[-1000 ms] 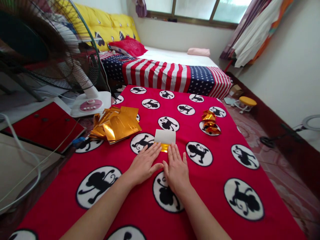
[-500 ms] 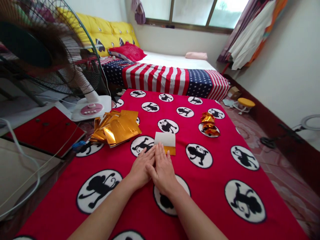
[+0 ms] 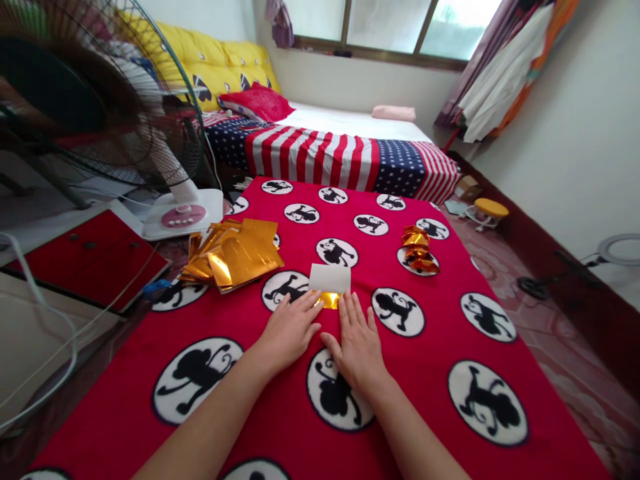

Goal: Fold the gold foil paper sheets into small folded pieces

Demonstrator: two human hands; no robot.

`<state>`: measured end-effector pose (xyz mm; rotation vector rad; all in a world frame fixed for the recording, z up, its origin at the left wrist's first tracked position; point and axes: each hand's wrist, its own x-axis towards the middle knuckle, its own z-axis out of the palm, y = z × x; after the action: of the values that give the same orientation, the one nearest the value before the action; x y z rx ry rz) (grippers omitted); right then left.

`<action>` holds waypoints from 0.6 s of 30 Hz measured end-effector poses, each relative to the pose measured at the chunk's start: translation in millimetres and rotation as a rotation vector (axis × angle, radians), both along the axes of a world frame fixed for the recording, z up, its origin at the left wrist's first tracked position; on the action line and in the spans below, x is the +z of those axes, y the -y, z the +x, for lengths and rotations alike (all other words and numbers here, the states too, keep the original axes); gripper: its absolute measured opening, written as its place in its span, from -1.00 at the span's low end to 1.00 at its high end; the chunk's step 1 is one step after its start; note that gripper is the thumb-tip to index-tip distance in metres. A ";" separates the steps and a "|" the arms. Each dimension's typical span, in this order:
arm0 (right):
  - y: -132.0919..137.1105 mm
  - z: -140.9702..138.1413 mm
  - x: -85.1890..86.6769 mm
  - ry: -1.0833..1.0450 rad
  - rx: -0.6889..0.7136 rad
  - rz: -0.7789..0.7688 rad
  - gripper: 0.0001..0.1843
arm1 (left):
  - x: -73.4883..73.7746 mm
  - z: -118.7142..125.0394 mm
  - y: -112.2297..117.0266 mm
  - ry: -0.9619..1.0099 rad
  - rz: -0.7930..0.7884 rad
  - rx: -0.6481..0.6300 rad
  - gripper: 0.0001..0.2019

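Observation:
A sheet of gold foil paper (image 3: pixel 330 277) lies on the red monkey-print cloth, its white back facing up and its near edge folded over to show a gold strip. My left hand (image 3: pixel 293 330) rests flat at the strip's left end, fingertips touching it. At the right end lie the fingertips of my right hand (image 3: pixel 357 340), fingers stretched out and thumb apart. Both hands are open. To the left is a loose stack of gold foil sheets (image 3: pixel 245 253). Several folded gold foil pieces (image 3: pixel 419 250) sit in a row at the right.
An electric fan (image 3: pixel 100 100) with a white base stands beside the cloth's left edge. Behind is a bed (image 3: pixel 320 157) with a flag-pattern cover. A yellow stool (image 3: pixel 491 208) and a ring light stand (image 3: pixel 555 273) are on the floor at the right.
My right hand has slid to the right along the folded strip, away from my left hand. The hands, side by side before, are now apart, and more gold shows between them.

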<state>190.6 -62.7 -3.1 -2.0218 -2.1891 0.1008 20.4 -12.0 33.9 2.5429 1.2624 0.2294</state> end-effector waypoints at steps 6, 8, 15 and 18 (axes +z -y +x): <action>0.7 1.1 -6.8 0.019 0.005 0.029 -0.20 | 5.9 28.0 -4.2 0.097 0.062 -0.039 -0.59; 0.6 1.6 -6.7 0.015 0.002 0.032 -0.22 | -8.0 25.6 -4.8 0.082 0.048 -0.080 -0.52; -0.9 1.9 1.6 -0.075 0.002 0.048 -0.26 | -41.9 -13.3 -10.0 0.058 0.193 0.221 -0.48; -5.0 5.8 6.2 -0.144 0.003 0.099 -0.37 | -40.3 -17.7 -12.4 0.117 0.200 0.233 -0.52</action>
<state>196.4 -57.8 3.1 -1.8968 -2.0674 0.1311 2.7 0.4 -6.4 2.4946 1.5585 0.5732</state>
